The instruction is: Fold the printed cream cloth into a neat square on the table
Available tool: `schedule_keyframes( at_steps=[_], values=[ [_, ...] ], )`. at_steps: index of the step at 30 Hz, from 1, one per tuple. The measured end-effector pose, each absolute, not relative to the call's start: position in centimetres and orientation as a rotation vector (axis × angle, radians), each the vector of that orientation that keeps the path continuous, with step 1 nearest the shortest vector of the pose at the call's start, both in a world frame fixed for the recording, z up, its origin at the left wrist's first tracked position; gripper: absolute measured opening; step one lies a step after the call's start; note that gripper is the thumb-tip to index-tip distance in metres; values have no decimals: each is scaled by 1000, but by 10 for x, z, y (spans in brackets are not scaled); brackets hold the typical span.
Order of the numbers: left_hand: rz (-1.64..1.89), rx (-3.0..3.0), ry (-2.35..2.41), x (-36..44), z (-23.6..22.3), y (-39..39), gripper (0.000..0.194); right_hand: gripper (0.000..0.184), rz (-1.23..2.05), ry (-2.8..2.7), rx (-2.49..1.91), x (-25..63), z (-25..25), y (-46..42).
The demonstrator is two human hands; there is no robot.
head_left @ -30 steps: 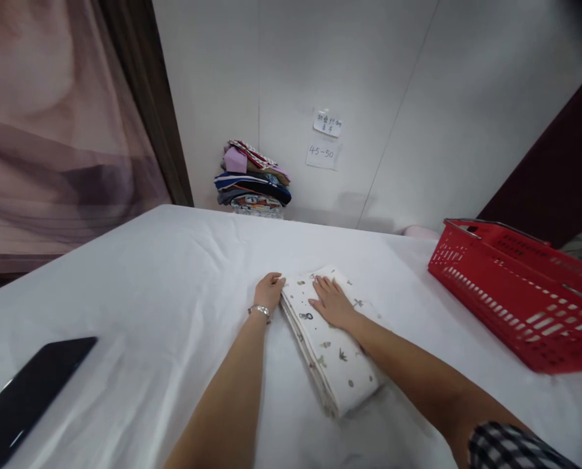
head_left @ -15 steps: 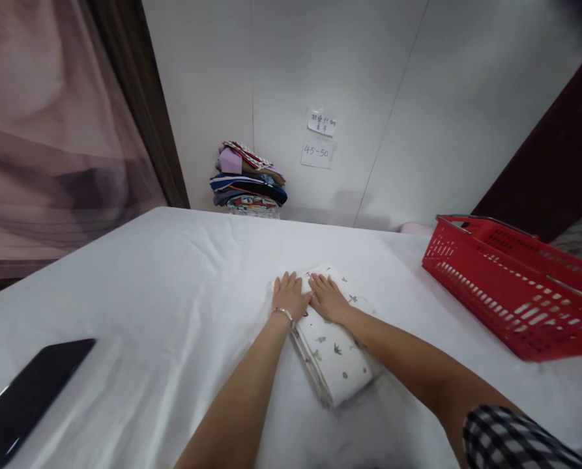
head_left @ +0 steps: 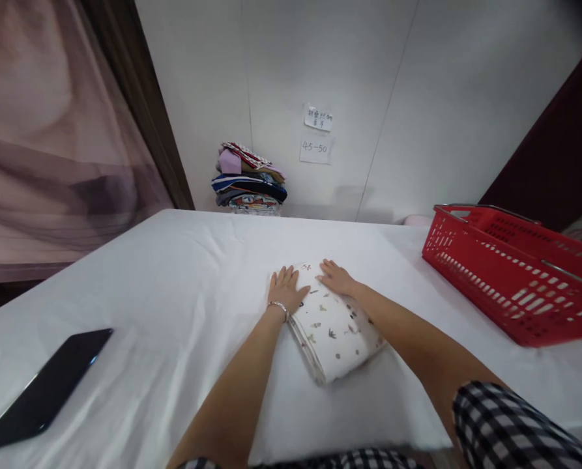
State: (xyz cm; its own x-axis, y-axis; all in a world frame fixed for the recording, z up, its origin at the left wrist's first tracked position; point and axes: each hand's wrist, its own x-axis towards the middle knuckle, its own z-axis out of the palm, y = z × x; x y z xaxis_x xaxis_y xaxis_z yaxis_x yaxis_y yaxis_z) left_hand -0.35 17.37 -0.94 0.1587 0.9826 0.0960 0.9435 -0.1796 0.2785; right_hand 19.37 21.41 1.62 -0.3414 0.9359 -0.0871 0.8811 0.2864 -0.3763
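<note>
A folded white cloth [head_left: 337, 332] with small plant prints lies on the white-covered table in front of me. My left hand [head_left: 287, 290], with a bracelet at the wrist, rests flat on the cloth's far left part, fingers stretched out. Across from it, my right hand [head_left: 337, 278] lies open on the far right edge, its fingers spread. A strip of printed fabric shows between the two hands. Several layers are visible along the cloth's near left side. Part of the right side is hidden by my right forearm.
On the right stands a red perforated basket [head_left: 510, 280] with metal handles. A black flat device [head_left: 49, 387] lies at the left. Beyond the far edge is a stack of folded fabrics [head_left: 249, 181]. Handwritten paper notes [head_left: 316, 149] hang on the wall, and a curtain [head_left: 51, 143] hangs left.
My hands have moved apart; the right one has shifted outward to the cloth's far right edge. The cloth looks wider on its right side. My view has shifted slightly.
</note>
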Motion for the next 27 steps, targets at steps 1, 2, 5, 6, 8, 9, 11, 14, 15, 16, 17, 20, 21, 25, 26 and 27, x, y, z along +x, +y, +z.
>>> schedule_keyframes(
  at_steps=[1, 2, 5, 6, 8, 9, 11, 14, 15, 16, 17, 20, 21, 25, 26, 27],
  values=[
    [394, 2262, 1891, -4, -7, 173, 70, 61, 612, -2305, -1721, 200, 19, 212],
    [412, 2252, 1871, -5, -5, 172, 69, 59, 662, -2206, -1744, 209, 21, 209],
    [541, 2161, 1874, -9, 1, 162, 67, 55, 707, -2003, -1834, 242, 21, 191],
    [615, 2099, 1916, -10, 2, 157, 65, 54, 720, -1964, -1854, 253, 19, 183],
    [782, 1943, 2019, -15, 2, 144, 60, 54, 826, -1836, -1864, 275, 13, 166],
    [853, 1855, 2055, -18, 2, 137, 58, 55, 893, -1764, -1850, 284, 11, 158],
    [918, 1680, 2046, -22, 2, 124, 57, 55, 1012, -1628, -1806, 297, 8, 144],
    [874, 1390, 1900, -22, 8, 108, 65, 51, 1228, -1493, -1738, 304, 10, 132],
    [849, 1294, 1851, -20, 11, 104, 68, 49, 1316, -1451, -1722, 304, 11, 130],
    [825, 1208, 1811, -17, 14, 101, 71, 47, 1399, -1413, -1710, 303, 13, 129],
    [805, 1138, 1782, -14, 17, 98, 73, 46, 1462, -1379, -1705, 302, 15, 128],
    [756, 1038, 1753, -3, 22, 94, 75, 45, 1561, -1331, -1697, 300, 18, 130],
    [745, 1032, 1763, 1, 22, 94, 75, 45, 1582, -1321, -1693, 300, 18, 130],
    [686, 1154, 1898, 12, 22, 92, 71, 49, 1616, -1267, -1686, 303, 17, 132],
    [673, 1206, 1941, 14, 22, 91, 71, 49, 1623, -1262, -1675, 303, 17, 131],
    [669, 1248, 1977, 15, 23, 90, 70, 48, 1629, -1263, -1656, 303, 16, 129]
  ],
)
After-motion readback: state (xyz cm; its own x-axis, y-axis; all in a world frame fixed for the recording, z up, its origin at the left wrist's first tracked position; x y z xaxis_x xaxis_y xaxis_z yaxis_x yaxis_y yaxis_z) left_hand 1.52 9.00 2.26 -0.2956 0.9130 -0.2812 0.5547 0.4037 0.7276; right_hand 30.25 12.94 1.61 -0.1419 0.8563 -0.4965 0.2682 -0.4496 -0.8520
